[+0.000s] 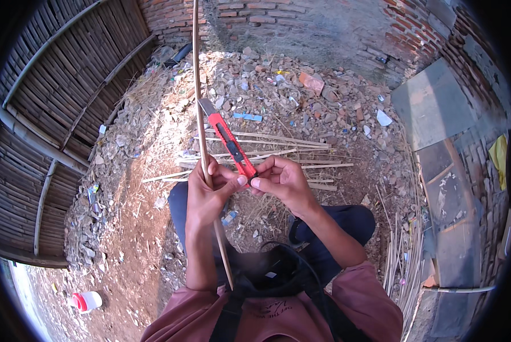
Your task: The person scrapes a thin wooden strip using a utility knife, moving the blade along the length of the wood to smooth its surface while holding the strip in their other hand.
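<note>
A long thin bamboo strip (200,122) runs upright past the top of the view, passing through my left hand (205,191), with its lower end near my lap. Thumb and fingers of that hand also pinch the butt end of a red utility knife (231,142). My right hand (282,183) grips the same end of the knife between thumb and fingers. The knife's blade is out at its upper left tip, close to the strip; whether it touches cannot be told. Beyond my hands, several split bamboo strips (278,138) lie on the ground.
Rubble and broken brick (311,83) cover the ground ahead, up to a brick wall (301,28). A bamboo-slat wall (56,80) stands on the left, boards (435,102) lean at the right. More strips (400,256) lie lower right. A red-and-white container (88,301) sits lower left.
</note>
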Available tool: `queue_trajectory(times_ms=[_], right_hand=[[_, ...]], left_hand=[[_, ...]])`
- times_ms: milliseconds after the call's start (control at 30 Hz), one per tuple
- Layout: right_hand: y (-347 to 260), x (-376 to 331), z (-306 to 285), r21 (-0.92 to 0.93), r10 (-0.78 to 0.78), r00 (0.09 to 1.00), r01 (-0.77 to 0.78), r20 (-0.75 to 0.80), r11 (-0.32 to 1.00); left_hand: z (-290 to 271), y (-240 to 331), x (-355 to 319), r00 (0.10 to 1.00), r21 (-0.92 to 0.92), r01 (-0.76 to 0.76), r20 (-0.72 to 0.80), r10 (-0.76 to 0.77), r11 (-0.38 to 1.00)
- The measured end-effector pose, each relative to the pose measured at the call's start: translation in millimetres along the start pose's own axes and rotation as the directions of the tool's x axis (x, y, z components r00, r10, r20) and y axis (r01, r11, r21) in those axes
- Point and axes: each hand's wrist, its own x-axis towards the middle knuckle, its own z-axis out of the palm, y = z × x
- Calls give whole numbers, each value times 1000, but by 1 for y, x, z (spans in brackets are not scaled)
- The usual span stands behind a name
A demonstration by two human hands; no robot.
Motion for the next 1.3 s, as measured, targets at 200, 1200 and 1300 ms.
queue_trajectory(times_ms=[200, 1200, 1300], right_hand=[[-2, 5, 4, -38, -105, 994, 105, -2, 994], [-11, -19, -34, -866, -541, 755, 491, 369, 95], [-13, -22, -31, -874, -523, 758, 483, 389, 51]], left_hand=[[6, 4, -3, 997, 6, 34, 73, -34, 999], [28, -12, -32, 962, 134, 81, 248, -113, 988], [28, -14, -32, 965, 124, 73, 243, -102, 990]])
